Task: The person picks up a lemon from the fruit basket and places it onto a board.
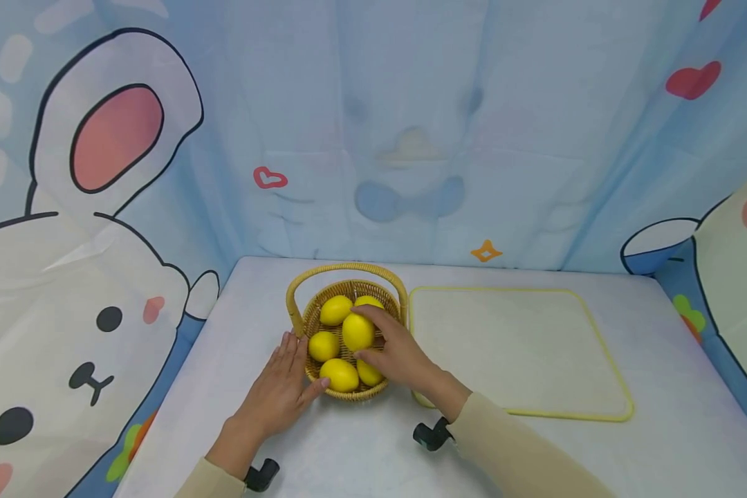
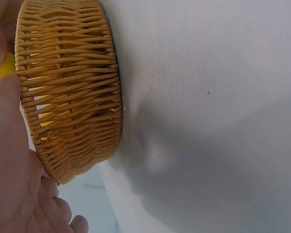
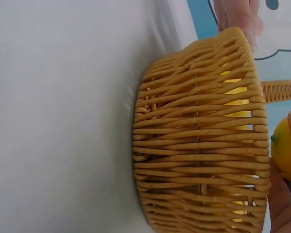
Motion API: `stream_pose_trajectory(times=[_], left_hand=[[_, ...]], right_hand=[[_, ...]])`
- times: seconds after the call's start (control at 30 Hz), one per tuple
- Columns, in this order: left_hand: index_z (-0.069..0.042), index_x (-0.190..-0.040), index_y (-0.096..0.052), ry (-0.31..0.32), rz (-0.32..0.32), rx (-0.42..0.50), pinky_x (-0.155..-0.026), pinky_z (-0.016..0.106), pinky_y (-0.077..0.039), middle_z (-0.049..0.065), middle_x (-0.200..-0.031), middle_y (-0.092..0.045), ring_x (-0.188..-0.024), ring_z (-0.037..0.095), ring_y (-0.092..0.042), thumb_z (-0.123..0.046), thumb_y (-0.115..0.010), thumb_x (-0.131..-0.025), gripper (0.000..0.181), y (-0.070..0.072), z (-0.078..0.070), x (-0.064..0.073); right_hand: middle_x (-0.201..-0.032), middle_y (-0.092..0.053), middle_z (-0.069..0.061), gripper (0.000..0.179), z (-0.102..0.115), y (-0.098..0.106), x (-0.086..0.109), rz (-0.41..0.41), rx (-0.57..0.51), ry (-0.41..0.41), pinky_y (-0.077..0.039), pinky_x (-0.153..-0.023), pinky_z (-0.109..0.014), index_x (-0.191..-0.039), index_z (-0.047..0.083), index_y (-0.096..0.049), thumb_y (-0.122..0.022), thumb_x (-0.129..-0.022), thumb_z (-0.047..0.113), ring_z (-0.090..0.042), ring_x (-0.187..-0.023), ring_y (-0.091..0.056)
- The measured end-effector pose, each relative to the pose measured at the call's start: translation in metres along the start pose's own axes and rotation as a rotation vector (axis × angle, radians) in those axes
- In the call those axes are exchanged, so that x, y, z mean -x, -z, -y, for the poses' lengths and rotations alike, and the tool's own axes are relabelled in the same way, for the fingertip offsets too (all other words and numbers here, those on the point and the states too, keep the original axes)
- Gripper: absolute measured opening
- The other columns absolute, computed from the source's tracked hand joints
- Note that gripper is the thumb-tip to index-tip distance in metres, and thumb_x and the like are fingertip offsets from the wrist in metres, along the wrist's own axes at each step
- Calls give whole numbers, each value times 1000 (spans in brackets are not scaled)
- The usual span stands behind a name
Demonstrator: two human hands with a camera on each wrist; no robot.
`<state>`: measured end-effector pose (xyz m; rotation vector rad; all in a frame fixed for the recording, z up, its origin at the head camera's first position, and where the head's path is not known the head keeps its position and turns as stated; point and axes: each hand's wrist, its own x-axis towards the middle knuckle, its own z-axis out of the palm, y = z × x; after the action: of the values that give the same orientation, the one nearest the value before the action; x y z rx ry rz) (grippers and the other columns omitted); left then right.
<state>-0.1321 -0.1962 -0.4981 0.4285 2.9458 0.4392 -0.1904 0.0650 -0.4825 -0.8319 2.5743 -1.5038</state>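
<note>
A woven wicker basket (image 1: 299,318) with an arched handle stands on the white table and holds several yellow lemons. My right hand (image 1: 393,346) reaches in from the right, fingers and thumb curled around the middle lemon (image 1: 357,332). That lemon (image 3: 286,150) shows at the right edge of the right wrist view, above the basket wall (image 3: 199,145). My left hand (image 1: 280,387) lies flat against the basket's left front side with straight fingers. The left wrist view shows the basket wall (image 2: 68,87) up close.
A pale mat with a yellow border (image 1: 523,353) lies on the table just right of the basket. A cartoon-printed blue cloth backdrop (image 1: 411,138) closes in the back and both sides. Bare white tabletop (image 1: 361,449) lies in front.
</note>
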Motion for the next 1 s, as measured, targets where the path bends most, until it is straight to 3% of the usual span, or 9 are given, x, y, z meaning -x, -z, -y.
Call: stream_pose_trajectory(times=[0.23,0.47,0.57,0.67,0.77,0.83,1.0], left_hand=[[-1,-168,-11,1,1,-2,-134,52,-14,19,-176,0,-165,33,0,-69,-37,-107,96,1,0,-3],[0,-168,-13,3,-5,-5,-133,53,-15,20,-176,-2,-165,34,-1,-68,-40,-107,95,1,1,-3],[1,-168,-13,1,-2,-5,-133,53,-15,21,-176,-2,-165,34,-1,-68,-39,-107,96,1,1,-2],[1,-168,-14,1,-5,5,-133,54,-16,21,-176,-3,-165,35,-2,-69,-38,-107,96,0,1,-1],[0,-168,-14,-1,-9,14,-133,54,-16,21,-176,-3,-165,35,-2,-70,-38,-106,96,0,1,0],[0,-168,-13,-3,-8,14,-133,54,-15,21,-176,-2,-165,35,-1,-70,-37,-106,96,0,1,-1],[-1,-168,-12,-1,-10,7,-133,53,-15,20,-176,-1,-165,34,0,-71,-36,-106,97,0,1,-2]], right_hand=[[-157,-48,-7,71,1,15,24,-10,-105,29,-60,-100,-35,-158,19,-44,-77,-97,5,-26,-126,-61],[-157,-50,-6,74,-4,40,46,-72,-43,102,-59,-100,-31,-158,20,-45,-81,-94,7,-19,-125,-59],[-156,-50,-12,76,-10,53,54,-126,-67,121,-58,-100,-26,-157,14,-45,-81,-91,0,-13,-124,-60],[-157,-45,-16,78,-17,66,59,-173,-216,54,-57,-101,-22,-158,11,-42,-78,-91,-6,-6,-124,-61],[-161,-39,-16,77,-23,78,61,-229,-395,-96,-57,-99,-20,-160,16,-38,-74,-95,-4,-2,-123,-62],[-162,-37,-16,76,-27,85,60,-260,-454,-184,-58,-96,-20,-161,19,-36,-74,-97,1,-6,-123,-64],[-163,-36,-17,80,-42,99,52,-256,-364,-283,-58,-94,-19,-163,19,-32,-78,-97,11,-31,-131,-60]])
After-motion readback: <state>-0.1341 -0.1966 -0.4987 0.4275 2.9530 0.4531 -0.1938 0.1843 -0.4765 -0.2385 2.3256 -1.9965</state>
